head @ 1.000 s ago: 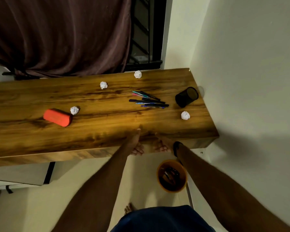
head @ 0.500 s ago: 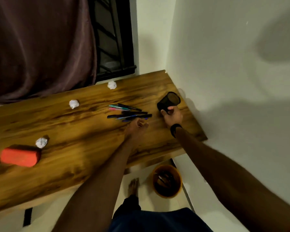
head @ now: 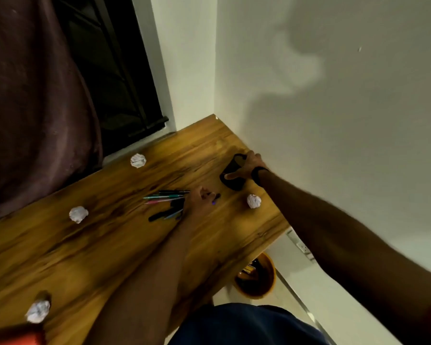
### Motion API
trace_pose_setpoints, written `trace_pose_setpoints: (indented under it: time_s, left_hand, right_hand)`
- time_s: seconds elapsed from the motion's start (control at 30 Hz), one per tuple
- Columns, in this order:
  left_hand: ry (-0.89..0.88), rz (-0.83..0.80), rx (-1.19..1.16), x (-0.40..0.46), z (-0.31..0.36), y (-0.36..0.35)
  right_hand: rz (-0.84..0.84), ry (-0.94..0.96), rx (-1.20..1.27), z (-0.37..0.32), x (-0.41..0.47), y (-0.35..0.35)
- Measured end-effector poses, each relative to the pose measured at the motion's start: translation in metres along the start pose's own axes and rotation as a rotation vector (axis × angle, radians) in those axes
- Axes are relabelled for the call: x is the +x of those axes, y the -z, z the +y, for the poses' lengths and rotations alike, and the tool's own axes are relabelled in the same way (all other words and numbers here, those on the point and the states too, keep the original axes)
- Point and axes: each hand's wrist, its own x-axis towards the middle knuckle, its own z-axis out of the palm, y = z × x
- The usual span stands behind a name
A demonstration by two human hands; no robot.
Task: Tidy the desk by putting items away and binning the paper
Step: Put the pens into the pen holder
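Observation:
On the wooden desk my right hand grips the black mesh pen cup, which lies tipped near the right wall. My left hand rests on the right end of a loose bunch of pens, its fingers curled over them; whether it holds any is unclear. Several crumpled paper balls lie around: one just right of my left hand, one near the window, one at mid-desk, one at the front left.
An orange bin stands on the floor under the desk's right front corner. A red pencil case lies at the desk's front left edge. The white wall bounds the desk on the right, and a dark curtain hangs behind.
Both hands rose from the desk's front edge to its right end. My right hand took hold of the pen cup. My left hand moved onto the pens. The view shifted right and closer.

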Motion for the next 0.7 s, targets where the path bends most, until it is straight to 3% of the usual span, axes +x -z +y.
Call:
trace_pose_setpoints:
  time_s: [0.13, 0.3, 0.47, 0.7]
  left_hand:
    - [-0.022, -0.034, 0.018, 0.002, 0.004, -0.018]
    - [-0.085, -0.104, 0.024, -0.005, 0.020, -0.045]
    - [-0.089, -0.157, 0.058, -0.018, 0.023, -0.067]
    - [-0.041, -0.094, 0.083, -0.038, 0.016, -0.083]
  right_hand:
    - [0.162, 0.117, 0.103, 0.018, -0.008, -0.001]
    - [0.331, 0.368, 0.008, 0.053, -0.035, 0.005]
    - [0.355, 0.332, -0.070, 0.097, -0.050, 0.005]
    - [0.373, 0.271, -0.155, 0.127, -0.058, 0.015]
